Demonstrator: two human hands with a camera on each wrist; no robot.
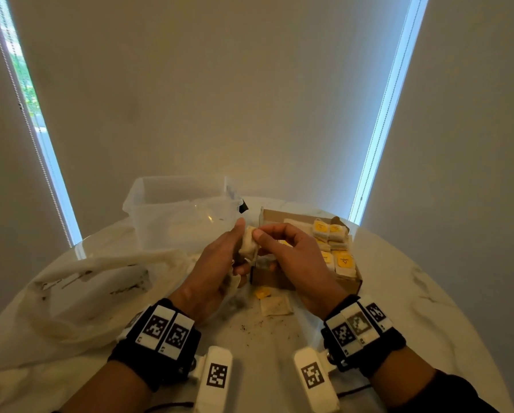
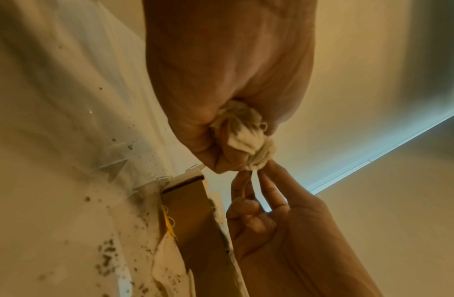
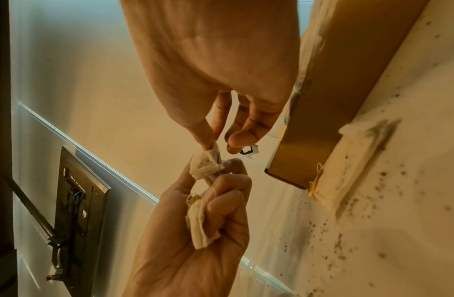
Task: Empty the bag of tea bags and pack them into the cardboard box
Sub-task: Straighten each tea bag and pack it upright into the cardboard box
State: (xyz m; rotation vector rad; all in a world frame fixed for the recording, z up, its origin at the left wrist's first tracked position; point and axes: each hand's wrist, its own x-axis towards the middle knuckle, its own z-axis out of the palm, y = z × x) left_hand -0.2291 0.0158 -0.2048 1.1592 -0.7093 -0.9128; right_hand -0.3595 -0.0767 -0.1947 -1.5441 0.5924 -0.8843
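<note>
**Crumpled tea bags between both hands: soft, light, easy to tear**

I have a small bunch of tea bags [image 1: 248, 245] held at the centre of the head frame, just left of the box [image 1: 306, 277]. My left hand [image 1: 217, 263] has its fingers curled round the lower part of the bunch; my right hand [image 1: 291, 251] pinches the top end between thumb and forefinger, the other fingers loose.

I judge the bunch to be near weightless, limp and fragile: the paper is creased, and dark specks lie on the bench [image 1: 413, 308], likely spilled tea. I would take each bag by its flat body, not its string, with a light pinch.

The box already holds rows with yellow tags [image 1: 343, 260] at centre right. One bag [image 1: 275, 305] lies below the box; the emptied bag [image 1: 79, 293] is slumped at lower left.
</note>
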